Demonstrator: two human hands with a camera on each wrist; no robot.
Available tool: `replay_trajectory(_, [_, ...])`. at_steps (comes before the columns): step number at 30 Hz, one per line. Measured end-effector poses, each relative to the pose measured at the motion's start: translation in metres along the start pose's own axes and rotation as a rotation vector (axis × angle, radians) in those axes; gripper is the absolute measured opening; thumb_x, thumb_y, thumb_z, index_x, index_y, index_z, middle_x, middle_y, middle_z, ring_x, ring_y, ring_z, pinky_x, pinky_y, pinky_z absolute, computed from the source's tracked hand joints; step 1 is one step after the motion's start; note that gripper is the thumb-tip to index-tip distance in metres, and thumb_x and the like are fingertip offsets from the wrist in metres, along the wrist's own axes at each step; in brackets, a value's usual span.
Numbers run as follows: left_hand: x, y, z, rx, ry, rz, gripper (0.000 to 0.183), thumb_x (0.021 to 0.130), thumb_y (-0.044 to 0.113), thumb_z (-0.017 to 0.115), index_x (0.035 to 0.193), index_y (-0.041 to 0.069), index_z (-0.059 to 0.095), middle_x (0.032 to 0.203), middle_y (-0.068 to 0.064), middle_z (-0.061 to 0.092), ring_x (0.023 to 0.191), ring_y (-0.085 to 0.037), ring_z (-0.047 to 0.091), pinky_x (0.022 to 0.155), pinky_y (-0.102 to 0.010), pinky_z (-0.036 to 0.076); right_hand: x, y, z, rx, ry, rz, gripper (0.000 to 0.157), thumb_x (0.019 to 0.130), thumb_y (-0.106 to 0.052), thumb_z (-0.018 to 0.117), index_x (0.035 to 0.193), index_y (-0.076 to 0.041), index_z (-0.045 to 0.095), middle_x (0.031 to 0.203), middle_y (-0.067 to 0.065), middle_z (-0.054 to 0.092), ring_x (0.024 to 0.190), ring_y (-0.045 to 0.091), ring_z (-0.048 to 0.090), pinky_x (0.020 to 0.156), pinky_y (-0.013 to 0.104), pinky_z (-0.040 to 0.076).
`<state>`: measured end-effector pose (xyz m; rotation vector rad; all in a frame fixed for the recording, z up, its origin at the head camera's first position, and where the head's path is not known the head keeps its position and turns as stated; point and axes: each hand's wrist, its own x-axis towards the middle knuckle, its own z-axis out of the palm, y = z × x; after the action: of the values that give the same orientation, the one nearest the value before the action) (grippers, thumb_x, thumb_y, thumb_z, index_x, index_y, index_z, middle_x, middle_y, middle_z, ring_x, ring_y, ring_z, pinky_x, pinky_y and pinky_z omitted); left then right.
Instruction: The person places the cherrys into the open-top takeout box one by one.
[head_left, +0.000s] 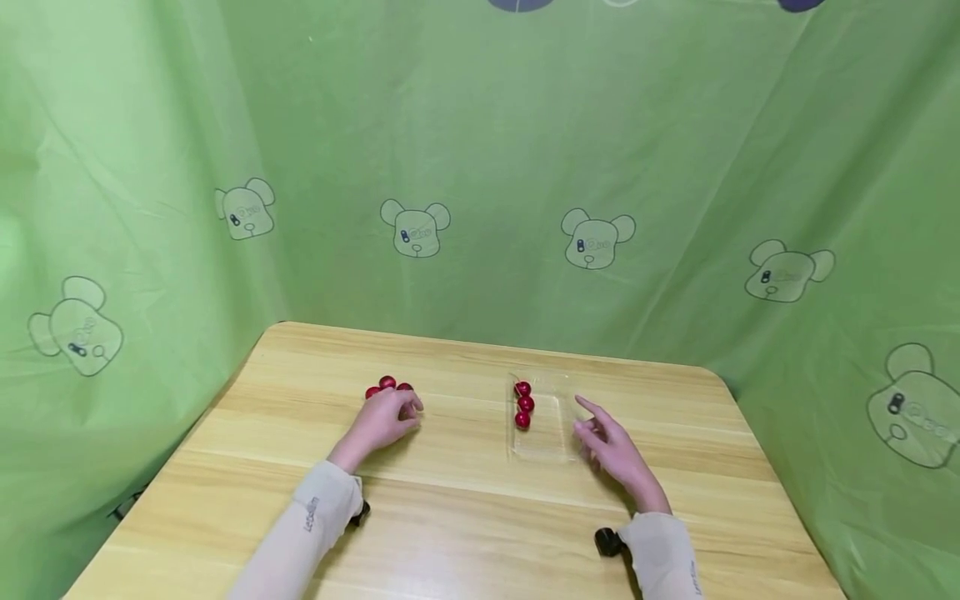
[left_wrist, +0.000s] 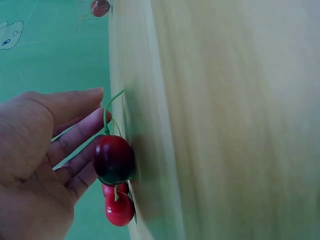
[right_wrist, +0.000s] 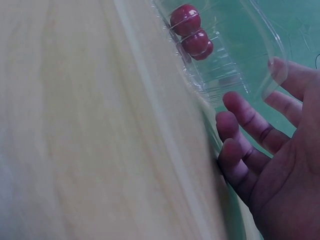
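Observation:
At the left of the head view, my left hand (head_left: 381, 421) is beside a small group of red cherries (head_left: 387, 382), partly covering them. In the left wrist view its fingers are loosely bent behind a dark red cherry (left_wrist: 114, 159), with the thumb near the green stem (left_wrist: 106, 117). Two brighter cherries show below that one. A transparent plastic tray (head_left: 547, 437) lies right of centre, with three cherries (head_left: 526, 403) in a row along its left side. My right hand (head_left: 615, 446) is at the tray's right edge, fingers spread and slightly bent; two fingertips overlap the clear rim (right_wrist: 282, 75).
The wooden table (head_left: 465, 517) extends in front of both hands. A green curtain (head_left: 495, 283) with bear-face prints hangs behind and on both sides of it. Black wrist cameras (head_left: 607, 542) stick out from the sleeves.

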<state>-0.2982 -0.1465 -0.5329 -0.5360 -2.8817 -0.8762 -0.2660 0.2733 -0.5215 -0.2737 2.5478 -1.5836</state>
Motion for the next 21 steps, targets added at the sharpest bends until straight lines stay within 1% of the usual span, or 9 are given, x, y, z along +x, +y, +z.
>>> replay_trajectory(2, [-0.001,-0.001,0.0,0.009,-0.014,-0.01,0.02,0.085,0.011,0.084,0.102,0.009,0.074,0.084,0.003,0.071,0.082,-0.014,0.066,0.085,-0.039,0.056,0.0,-0.001,0.0,0.004,-0.002,-0.003,0.059,0.107,-0.019,0.057,0.16,-0.005,0.034,0.112,0.032,0.061,0.072,0.028,0.063,0.054,0.035,0.055])
replay_trajectory(6, [0.0,-0.006,0.003,0.048,-0.026,-0.006,0.017,0.086,0.011,0.084,0.099,0.011,0.073,0.082,0.003,0.071,0.079,-0.013,0.066,0.084,-0.039,0.057,0.0,0.0,0.0,0.014,-0.003,-0.004,0.06,0.107,-0.019,0.058,0.16,-0.005,0.034,0.112,0.032,0.06,0.072,0.027,0.063,0.053,0.034,0.055])
replay_trajectory(8, [0.0,-0.008,0.004,0.057,-0.027,-0.002,0.014,0.086,0.009,0.083,0.095,0.012,0.073,0.081,0.003,0.071,0.078,-0.012,0.066,0.083,-0.038,0.057,0.003,0.006,0.0,0.021,-0.001,-0.001,0.06,0.107,-0.02,0.058,0.16,-0.005,0.034,0.112,0.032,0.06,0.071,0.026,0.062,0.052,0.034,0.054])
replay_trajectory(12, [0.001,-0.009,0.004,0.049,-0.025,0.002,0.012,0.087,0.006,0.082,0.089,0.013,0.073,0.082,0.002,0.072,0.079,-0.012,0.068,0.082,-0.037,0.059,0.011,0.025,0.001,0.018,0.014,0.005,0.061,0.108,-0.023,0.057,0.161,-0.009,0.033,0.113,0.03,0.06,0.07,0.022,0.061,0.051,0.033,0.053])
replay_trajectory(16, [0.0,-0.009,0.004,0.041,-0.007,0.017,0.012,0.087,0.005,0.081,0.086,0.013,0.073,0.082,0.001,0.073,0.079,-0.013,0.068,0.08,-0.035,0.059,0.014,0.037,0.002,0.002,0.029,0.003,0.061,0.108,-0.026,0.056,0.162,-0.014,0.032,0.114,0.026,0.061,0.069,0.018,0.06,0.051,0.031,0.052])
replay_trajectory(21, [-0.002,-0.007,0.003,0.02,0.033,0.028,0.01,0.087,0.007,0.081,0.085,0.013,0.073,0.08,0.003,0.072,0.076,-0.011,0.066,0.076,-0.032,0.058,0.014,0.037,0.003,0.011,0.034,-0.001,0.061,0.107,-0.029,0.058,0.162,-0.016,0.034,0.113,0.025,0.061,0.068,0.017,0.059,0.05,0.031,0.051])
